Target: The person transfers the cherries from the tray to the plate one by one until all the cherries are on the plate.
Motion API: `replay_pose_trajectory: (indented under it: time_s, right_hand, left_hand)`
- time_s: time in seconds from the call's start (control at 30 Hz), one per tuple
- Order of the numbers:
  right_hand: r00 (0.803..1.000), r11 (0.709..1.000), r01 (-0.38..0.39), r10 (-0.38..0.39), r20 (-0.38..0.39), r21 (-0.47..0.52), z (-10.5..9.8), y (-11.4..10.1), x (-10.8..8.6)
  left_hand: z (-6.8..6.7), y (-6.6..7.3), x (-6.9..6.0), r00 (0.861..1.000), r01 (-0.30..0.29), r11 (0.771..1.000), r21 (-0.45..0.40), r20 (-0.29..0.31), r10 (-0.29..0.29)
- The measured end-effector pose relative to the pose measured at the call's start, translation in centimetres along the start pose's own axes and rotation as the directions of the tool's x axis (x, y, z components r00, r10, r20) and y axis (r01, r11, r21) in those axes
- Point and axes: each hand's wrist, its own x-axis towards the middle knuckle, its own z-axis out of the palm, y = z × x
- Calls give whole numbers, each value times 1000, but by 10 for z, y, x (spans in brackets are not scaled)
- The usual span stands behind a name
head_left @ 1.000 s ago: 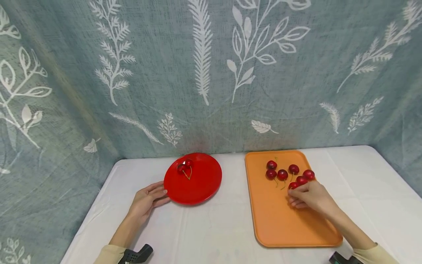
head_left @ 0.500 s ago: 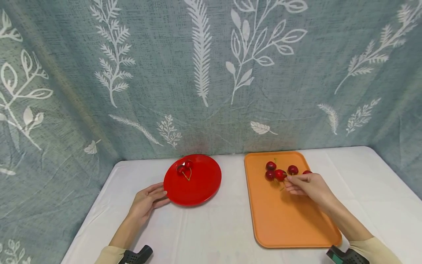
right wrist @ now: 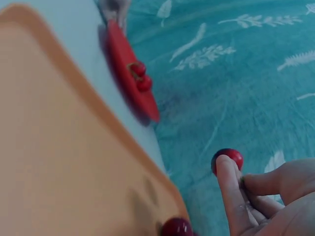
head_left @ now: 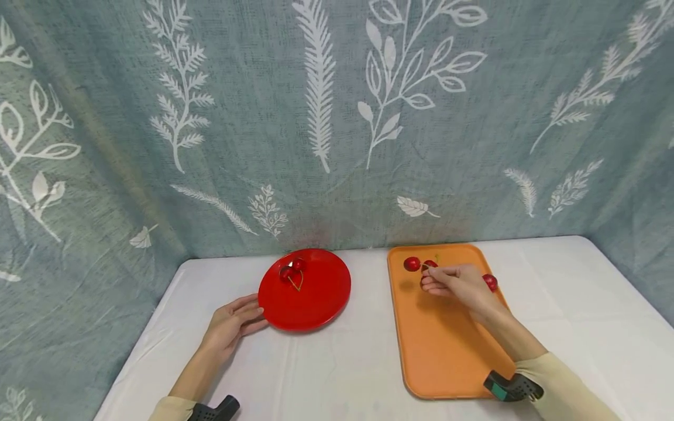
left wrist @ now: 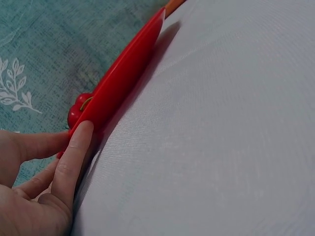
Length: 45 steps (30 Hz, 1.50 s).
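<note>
My right hand (head_left: 455,286) is raised over the orange tray (head_left: 442,351) and pinches a stem between thumb and fingertips. From that stem hangs a dark red cherry (head_left: 412,264), which the right wrist view shows just past the fingertips, the cherry (right wrist: 227,160) being clear of the tray. Another cherry (head_left: 490,283) lies by the tray's right edge; more lie partly hidden behind the right hand. At the left, my left hand (head_left: 231,324) holds the near left rim of the red plate (head_left: 316,301), digits on both sides of it. A joined pair of cherries (head_left: 291,271) lies on the plate.
White cloth (head_left: 363,345) covers the table between plate and tray. A blue-green curtain (head_left: 337,199) with white leaf prints hangs along the back edge. Each wrist wears a dark device, such as the right wrist camera (head_left: 512,386).
My right hand has lifted a cherry by its stem and moved left and slightly upward across the tray. The left hand stays at the plate; the pair on the plate has not moved.
</note>
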Motion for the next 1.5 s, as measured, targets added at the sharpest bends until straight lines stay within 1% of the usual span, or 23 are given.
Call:
replay_pose_trajectory:
  time_s: [0.13, 0.23, 0.33, 0.43, 0.5, 0.6, 0.7, 0.77, 0.87, 1.1, 1.23, 1.43, 1.5]
  right_hand:
    - [1000, 1000, -5, 5, 0, 24, 15, -2, 6]
    - [1000, 1000, -15, 15, -20, 23, 23, -5, 13]
    - [1000, 999, -23, 24, -18, 27, 31, -8, 24]
    - [999, 997, -39, 39, -6, 68, 43, -11, 38]
    - [999, 995, -46, 46, -3, 88, 51, -12, 48]
    - [999, 995, -41, 40, 12, 89, 65, -14, 60]
    - [999, 996, -29, 28, 19, 80, 79, -14, 69]
    - [999, 995, -27, 24, 23, 93, 90, -13, 75]
    - [999, 992, -27, 22, 44, 121, 108, -12, 83]
    - [995, 971, -63, 42, 96, 231, 139, -9, 93]
    - [992, 963, -77, 49, 112, 259, 155, -9, 97]
    - [991, 937, -115, 88, 96, 329, 172, -6, 105]
    - [990, 936, -128, 105, 89, 327, 178, -4, 107]
  left_hand:
    - [-1, -1, -2, 1000, 13, 1000, -8, -3, -13]
    - [0, -1, -1, 1000, 6, 1000, -10, 7, -6]
    - [0, 0, 1, 1000, -1, 1000, -13, 12, 1]
    - [-1, 1, 3, 1000, 1, 1000, -23, 8, 0]
    - [-1, 2, 4, 1000, 3, 1000, -24, 8, -3]
    - [0, 2, 5, 1000, 3, 1000, -28, 11, -3]
    - [1, 2, 6, 1000, 3, 1000, -30, 12, -3]
    - [2, 2, 6, 1000, 2, 1000, -32, 13, -2]
    - [2, 2, 5, 1000, 8, 999, -32, 0, -8]
    - [0, 1, 3, 1000, 16, 999, -35, -6, -16]
    - [-3, 1, 3, 1000, 13, 999, -32, -8, -13]
    - [-2, 1, 4, 1000, 17, 999, -27, 0, -17]
    - [-2, 1, 4, 1000, 12, 999, -31, 6, -12]
